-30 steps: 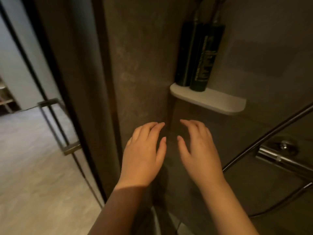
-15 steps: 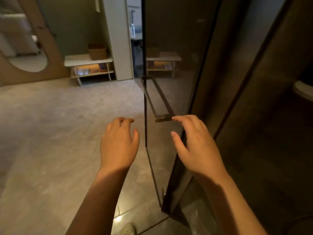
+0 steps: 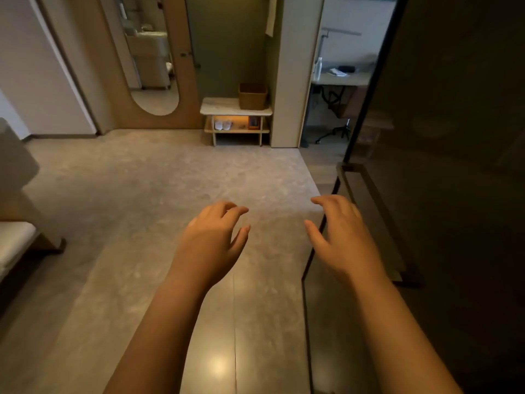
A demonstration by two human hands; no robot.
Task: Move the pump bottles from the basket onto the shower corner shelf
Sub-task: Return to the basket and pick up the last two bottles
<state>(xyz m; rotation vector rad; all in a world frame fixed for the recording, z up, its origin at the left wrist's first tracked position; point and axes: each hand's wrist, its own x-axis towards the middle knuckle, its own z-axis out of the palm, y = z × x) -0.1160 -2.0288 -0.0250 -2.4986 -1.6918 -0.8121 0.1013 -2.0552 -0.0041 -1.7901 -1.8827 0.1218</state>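
Left hand (image 3: 211, 243), right hand (image 3: 343, 245) empty, fingers (image 3: 237, 211) loosely curled; basket (image 3: 252, 95) on far bench (image 3: 218, 107), contents too dim to tell.

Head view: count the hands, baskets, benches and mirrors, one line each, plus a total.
Hands: 2, left hand and right hand
Basket: 1
Bench: 1
Mirror: 1
Total: 5
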